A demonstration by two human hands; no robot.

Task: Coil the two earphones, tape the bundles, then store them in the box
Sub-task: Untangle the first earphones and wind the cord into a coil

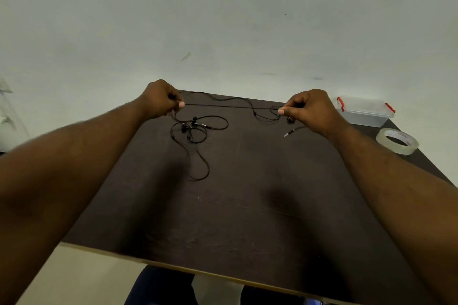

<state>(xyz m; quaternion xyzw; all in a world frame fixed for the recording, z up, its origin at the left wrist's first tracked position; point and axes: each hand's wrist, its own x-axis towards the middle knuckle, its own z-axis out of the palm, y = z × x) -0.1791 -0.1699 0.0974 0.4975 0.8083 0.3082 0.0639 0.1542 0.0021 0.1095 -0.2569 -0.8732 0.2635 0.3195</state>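
Both hands stretch one black earphone cable taut above the dark counter [247, 205].

The left hand [159, 99] and right hand [308, 109] each have their grip pinched shut on the held earphone [233, 106], its cable running straight between them at the far side of the counter, with slack loops behind and its plug dangling under the right hand. The second earphone [195, 131] lies tangled on the counter just nearer than the left hand. A clear lidded box with red latches [364, 111] sits at the far right corner; a roll of clear tape [397, 141] lies just nearer than it.
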